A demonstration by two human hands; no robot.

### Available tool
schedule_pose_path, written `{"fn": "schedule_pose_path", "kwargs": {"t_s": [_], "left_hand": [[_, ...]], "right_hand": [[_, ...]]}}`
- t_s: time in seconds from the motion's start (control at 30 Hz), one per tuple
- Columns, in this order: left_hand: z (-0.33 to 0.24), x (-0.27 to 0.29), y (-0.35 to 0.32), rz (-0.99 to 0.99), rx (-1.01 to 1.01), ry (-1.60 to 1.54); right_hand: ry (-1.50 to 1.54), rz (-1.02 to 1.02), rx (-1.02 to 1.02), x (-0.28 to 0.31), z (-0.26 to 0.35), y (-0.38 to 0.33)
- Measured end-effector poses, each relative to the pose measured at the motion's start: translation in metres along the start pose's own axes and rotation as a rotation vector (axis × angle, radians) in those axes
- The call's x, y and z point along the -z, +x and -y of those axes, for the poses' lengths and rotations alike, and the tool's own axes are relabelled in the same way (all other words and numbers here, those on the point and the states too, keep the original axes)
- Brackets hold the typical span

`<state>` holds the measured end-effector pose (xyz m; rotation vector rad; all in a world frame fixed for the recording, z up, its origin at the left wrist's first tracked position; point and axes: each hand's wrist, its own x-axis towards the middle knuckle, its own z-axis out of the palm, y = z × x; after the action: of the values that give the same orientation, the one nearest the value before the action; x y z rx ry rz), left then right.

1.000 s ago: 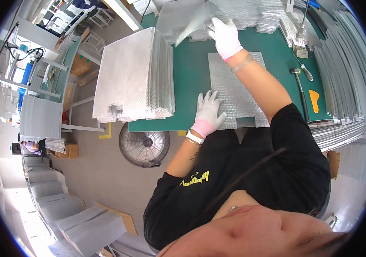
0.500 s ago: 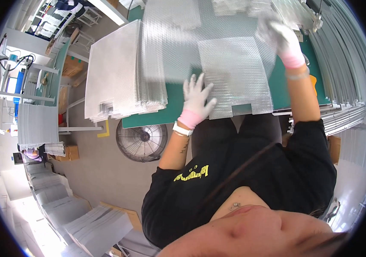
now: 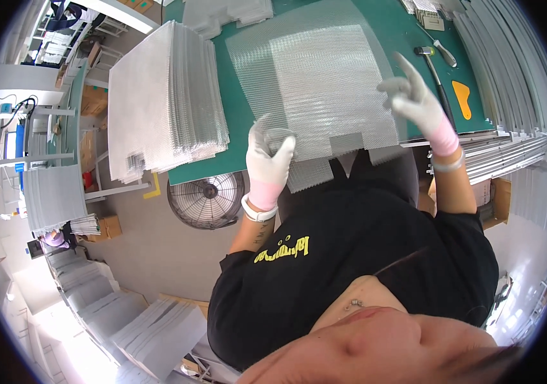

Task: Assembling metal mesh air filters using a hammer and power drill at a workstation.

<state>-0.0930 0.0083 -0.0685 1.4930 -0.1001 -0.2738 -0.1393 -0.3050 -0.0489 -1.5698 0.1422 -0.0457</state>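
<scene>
A silvery mesh sheet (image 3: 331, 89) with a square notch in its near edge lies in front of me. It overlaps a larger, thinner-looking mesh sheet (image 3: 254, 70), set askew, whose near edge overhangs the green tabletop. My left hand (image 3: 269, 157), in a white glove with a pink cuff, is at the left edge of the sheets. Its thumb stands apart from the slightly blurred fingers. By the right edge my gloved right hand (image 3: 417, 105) is raised with fingers spread, nothing in it. Whether the left fingertips touch the mesh is unclear.
A tall stack of mesh sheets (image 3: 158, 102) stands left on the green table (image 3: 238, 125). At the right lie a hammer (image 3: 436, 80), a screwdriver (image 3: 445, 54) and a yellow flat piece (image 3: 461, 100), beside long metal strips (image 3: 516, 83). A floor fan (image 3: 208, 195) stands below the table edge.
The large blurred mesh sheet has come down towards me and now lies with the notched sheet. My right hand has let go and moved nearer; my left has shifted slightly left and nearer.
</scene>
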Motion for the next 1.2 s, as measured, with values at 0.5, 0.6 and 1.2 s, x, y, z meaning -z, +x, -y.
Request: {"fn": "schedule_pose_path", "kwargs": {"t_s": [0.5, 0.6, 1.2], "left_hand": [[0.027, -0.023, 0.059, 0.034, -0.163, 1.067], [0.036, -0.023, 0.063, 0.039, -0.154, 1.1], [0.057, -0.018, 0.068, 0.007, -0.204, 1.081]], "right_hand": [[-0.813, -0.303, 0.226, -0.022, -0.058, -0.037], [-0.854, -0.298, 0.191, -0.025, -0.068, -0.034], [-1.059, -0.202, -0.007, -0.025, -0.072, -0.024]]}}
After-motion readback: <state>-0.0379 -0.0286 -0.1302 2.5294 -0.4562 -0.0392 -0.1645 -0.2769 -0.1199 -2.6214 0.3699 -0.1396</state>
